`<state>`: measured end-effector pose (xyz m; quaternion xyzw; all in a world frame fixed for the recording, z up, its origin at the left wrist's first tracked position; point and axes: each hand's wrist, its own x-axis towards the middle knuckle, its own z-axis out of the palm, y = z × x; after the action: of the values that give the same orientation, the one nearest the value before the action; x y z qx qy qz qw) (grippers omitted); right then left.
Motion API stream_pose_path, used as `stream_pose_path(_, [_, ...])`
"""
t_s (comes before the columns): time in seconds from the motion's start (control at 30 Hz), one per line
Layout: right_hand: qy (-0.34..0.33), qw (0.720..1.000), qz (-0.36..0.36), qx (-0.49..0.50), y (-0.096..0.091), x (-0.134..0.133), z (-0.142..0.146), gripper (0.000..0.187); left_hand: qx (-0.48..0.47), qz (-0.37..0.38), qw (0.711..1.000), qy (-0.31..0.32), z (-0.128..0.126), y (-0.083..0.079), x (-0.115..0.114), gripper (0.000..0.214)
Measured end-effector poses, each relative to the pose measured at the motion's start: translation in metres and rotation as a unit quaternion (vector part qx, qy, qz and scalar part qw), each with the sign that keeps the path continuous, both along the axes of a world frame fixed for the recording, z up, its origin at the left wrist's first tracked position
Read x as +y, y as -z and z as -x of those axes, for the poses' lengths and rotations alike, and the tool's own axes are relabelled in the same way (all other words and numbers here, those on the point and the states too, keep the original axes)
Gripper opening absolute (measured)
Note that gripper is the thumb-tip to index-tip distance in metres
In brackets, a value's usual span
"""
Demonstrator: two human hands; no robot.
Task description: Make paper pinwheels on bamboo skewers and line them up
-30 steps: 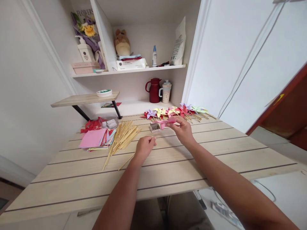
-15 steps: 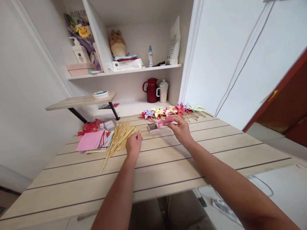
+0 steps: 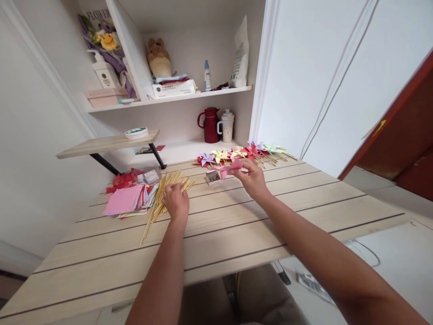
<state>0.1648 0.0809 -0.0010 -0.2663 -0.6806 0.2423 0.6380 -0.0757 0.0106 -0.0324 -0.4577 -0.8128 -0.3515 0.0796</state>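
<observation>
My right hand (image 3: pixel 251 178) pinches a pink paper pinwheel (image 3: pixel 226 169) between thumb and fingers, holding it just above the table. Below the pinwheel is a small open box (image 3: pixel 213 178) with tiny metal pieces in it, too small to name. My left hand (image 3: pixel 175 201) rests over a loose pile of thin wooden sticks (image 3: pixel 156 208), its thumb apart from the bent fingers. No stick is visibly lifted. Left of the sticks lies a stack of coloured paper squares (image 3: pixel 121 201), a pink one on top.
Finished pinwheels on sticks (image 3: pixel 237 153) lie in a row at the table's back. Red paper pieces (image 3: pixel 122 181) and a clear packet (image 3: pixel 149 176) lie behind the paper stack. A small raised wooden shelf (image 3: pixel 108 143) stands back left. A red jug (image 3: pixel 211 126) and a cup (image 3: pixel 227 126) stand behind.
My left hand has moved left from the edge of the stick pile onto it, and its fingers have loosened. My right hand still holds the pink pinwheel near the small box. The view has shifted slightly.
</observation>
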Motion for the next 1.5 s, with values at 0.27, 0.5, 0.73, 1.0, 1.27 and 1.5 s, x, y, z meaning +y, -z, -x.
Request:
stream_pose_path(0.27, [0.011, 1.000, -0.013, -0.010, -0.0023, -0.0008, -0.0004, 0.012, 0.016, 0.024, 1.000, 0.000, 0.0001, 0.0027, 0.0000, 0.018])
stream_pose_path(0.5, [0.000, 1.000, 0.013, -0.005, 0.0000, 0.0000, -0.0002, 0.013, 0.046, 0.058, 0.997, -0.001, -0.0017, 0.0018, -0.0002, 0.016])
stream_pose_path(0.73, [-0.013, 1.000, 0.019, -0.008, 0.0007, 0.0002, 0.0011, 0.015, 0.057, 0.066, 0.996, -0.001, -0.0021, 0.0019, 0.0003, 0.015])
stream_pose_path(1.0, [-0.003, 1.000, 0.024, 0.002, -0.0003, 0.0002, 0.0003, 0.014, 0.092, 0.061, 0.994, -0.014, -0.0050, 0.0026, 0.0013, 0.016])
stream_pose_path(1.27, [0.003, 1.000, 0.019, 0.008, 0.0004, 0.0019, 0.0000, 0.010, 0.102, 0.104, 0.988, -0.045, -0.0085, -0.0011, 0.0010, 0.020])
stream_pose_path(1.5, [-0.001, 0.999, 0.028, 0.023, -0.0013, -0.0007, 0.0002, 0.010, 0.104, 0.113, 0.987, -0.055, -0.0095, -0.0011, 0.0016, 0.022])
